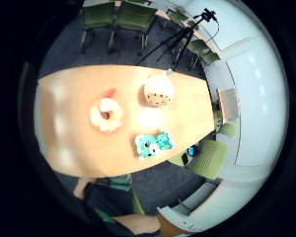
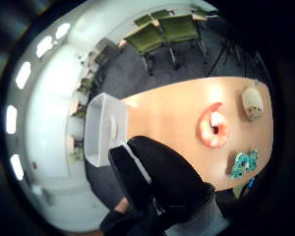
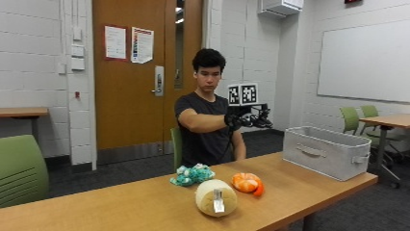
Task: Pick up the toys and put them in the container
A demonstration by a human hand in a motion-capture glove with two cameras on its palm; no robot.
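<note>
Outside view: a person sits behind the worktop (image 3: 128, 202) with the right arm raised to chest height, forearm level across the body, elbow bent. The gloved right hand (image 3: 247, 120) hangs in the air well above the worktop, palm turned downward, touching nothing. Its fingers (image 2: 152, 172) appear gently curled and hold nothing; the thumb-side palm view shows them dark and empty above the worktop's edge.

Three toys lie on the worktop, near each other and apart from the hand. A teal plush toy (image 3: 191, 174) lies nearest the person. An orange-and-white plush toy (image 3: 247, 183) lies at about 4 o'clock from it. A cream round plush toy (image 3: 216, 197) with a white tag stands at about 6 o'clock from the teal one, nearest the camera.

The grey container (image 3: 326, 151) stands at the worktop's end, at about 3 o'clock from the toys and well apart from them. None of the toys is in it, so far as the views show.
</note>
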